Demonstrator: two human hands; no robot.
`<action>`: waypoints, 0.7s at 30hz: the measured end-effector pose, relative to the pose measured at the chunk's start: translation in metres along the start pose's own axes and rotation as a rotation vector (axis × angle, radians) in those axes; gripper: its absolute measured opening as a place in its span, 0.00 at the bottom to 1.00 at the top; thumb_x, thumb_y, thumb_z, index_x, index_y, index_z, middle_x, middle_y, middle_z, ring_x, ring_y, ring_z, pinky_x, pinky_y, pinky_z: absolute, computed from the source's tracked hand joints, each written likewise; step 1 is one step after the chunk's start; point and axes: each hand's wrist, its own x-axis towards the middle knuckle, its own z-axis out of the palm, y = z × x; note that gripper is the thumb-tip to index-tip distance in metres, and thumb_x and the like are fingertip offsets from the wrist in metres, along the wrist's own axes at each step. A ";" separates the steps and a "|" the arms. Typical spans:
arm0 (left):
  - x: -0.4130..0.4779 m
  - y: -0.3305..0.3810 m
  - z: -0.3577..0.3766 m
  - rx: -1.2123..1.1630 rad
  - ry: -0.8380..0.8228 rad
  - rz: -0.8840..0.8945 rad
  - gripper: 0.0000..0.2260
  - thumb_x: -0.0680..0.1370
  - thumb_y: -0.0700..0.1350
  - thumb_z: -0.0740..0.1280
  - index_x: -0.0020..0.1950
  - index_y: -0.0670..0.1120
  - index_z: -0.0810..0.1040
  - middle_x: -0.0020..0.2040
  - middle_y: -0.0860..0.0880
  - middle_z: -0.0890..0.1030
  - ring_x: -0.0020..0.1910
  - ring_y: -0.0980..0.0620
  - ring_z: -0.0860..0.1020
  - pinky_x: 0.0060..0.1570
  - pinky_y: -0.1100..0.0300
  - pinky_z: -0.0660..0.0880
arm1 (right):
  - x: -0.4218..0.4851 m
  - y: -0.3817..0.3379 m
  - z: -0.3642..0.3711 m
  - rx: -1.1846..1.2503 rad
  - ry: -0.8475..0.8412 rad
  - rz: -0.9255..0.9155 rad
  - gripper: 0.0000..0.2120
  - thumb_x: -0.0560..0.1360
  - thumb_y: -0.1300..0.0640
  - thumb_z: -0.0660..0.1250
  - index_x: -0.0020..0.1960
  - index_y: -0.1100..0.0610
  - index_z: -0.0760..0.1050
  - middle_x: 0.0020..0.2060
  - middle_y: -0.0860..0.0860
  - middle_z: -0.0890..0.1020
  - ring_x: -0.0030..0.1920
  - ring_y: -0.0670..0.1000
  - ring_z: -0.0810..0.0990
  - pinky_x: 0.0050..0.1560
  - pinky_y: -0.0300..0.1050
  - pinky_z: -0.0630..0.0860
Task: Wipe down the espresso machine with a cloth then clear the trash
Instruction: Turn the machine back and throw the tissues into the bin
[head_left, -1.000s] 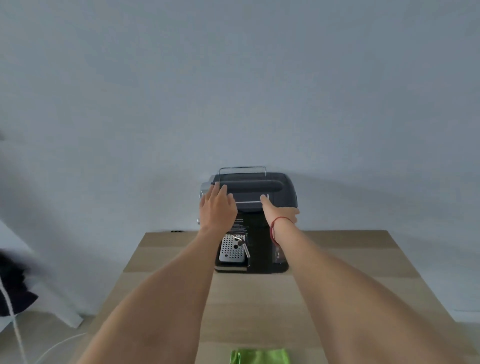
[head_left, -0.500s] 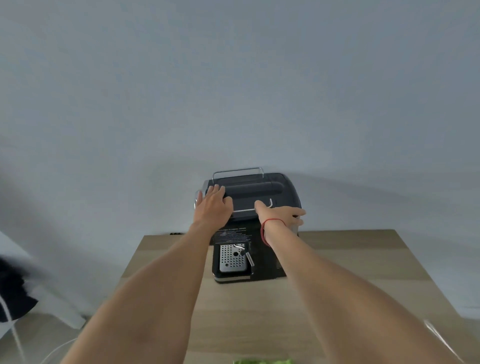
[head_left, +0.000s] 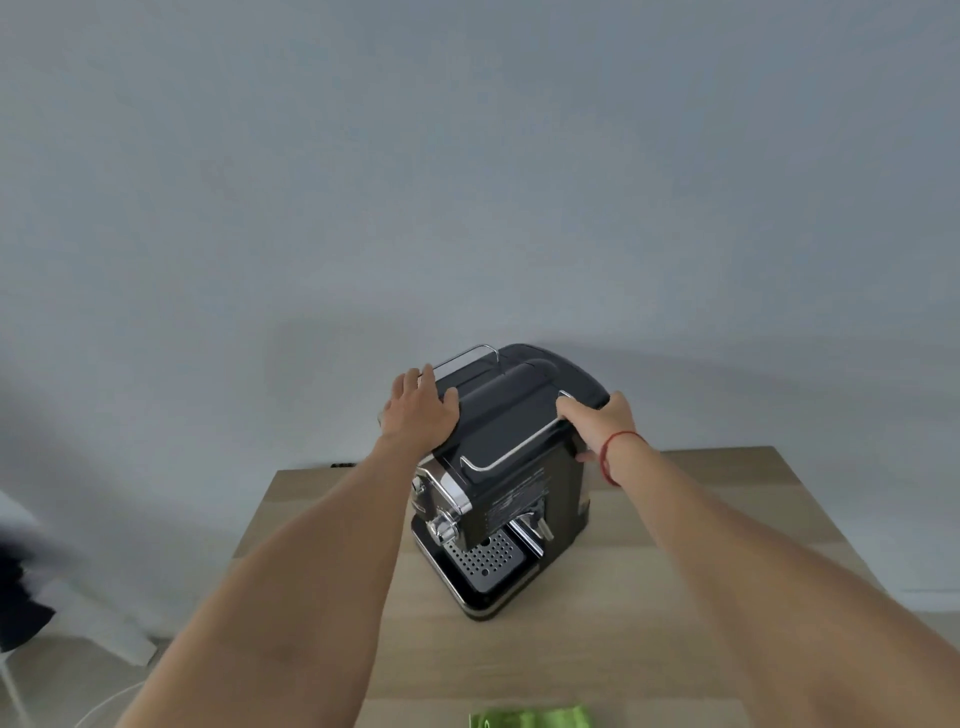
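A black espresso machine with chrome trim stands on the wooden table, turned at an angle so its front faces toward the lower left. My left hand lies flat on the machine's top left corner. My right hand grips the top right edge, thumb down the side; a red string circles that wrist. A folded green cloth lies at the table's near edge, cut off by the frame. No trash is visible.
A plain grey wall rises right behind the table. To the left, off the table, a dark blurred object and a white cable lie near the floor.
Both hands have rotated the machine, so it now sits askew with its front toward the left. It also appears nearer to me. My right hand shifted onto the right edge.
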 end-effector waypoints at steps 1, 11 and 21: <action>-0.002 0.004 0.001 0.019 -0.001 -0.023 0.28 0.81 0.55 0.51 0.77 0.43 0.54 0.76 0.45 0.59 0.75 0.45 0.55 0.69 0.43 0.62 | -0.007 0.002 0.007 0.045 0.085 -0.013 0.22 0.68 0.52 0.69 0.60 0.57 0.69 0.55 0.55 0.79 0.52 0.59 0.79 0.52 0.54 0.80; -0.012 0.008 -0.008 0.076 0.040 -0.025 0.26 0.80 0.54 0.53 0.72 0.39 0.62 0.69 0.40 0.67 0.68 0.40 0.64 0.64 0.47 0.66 | -0.029 0.017 0.046 -0.219 0.110 -0.080 0.33 0.79 0.60 0.56 0.79 0.58 0.42 0.78 0.57 0.48 0.73 0.60 0.64 0.64 0.49 0.70; -0.050 0.017 -0.006 -0.026 0.037 -0.035 0.25 0.79 0.56 0.59 0.67 0.39 0.67 0.62 0.42 0.71 0.63 0.43 0.70 0.59 0.49 0.69 | -0.003 -0.008 -0.002 -0.344 0.041 -0.121 0.13 0.77 0.62 0.60 0.60 0.61 0.74 0.57 0.60 0.79 0.57 0.60 0.78 0.57 0.47 0.72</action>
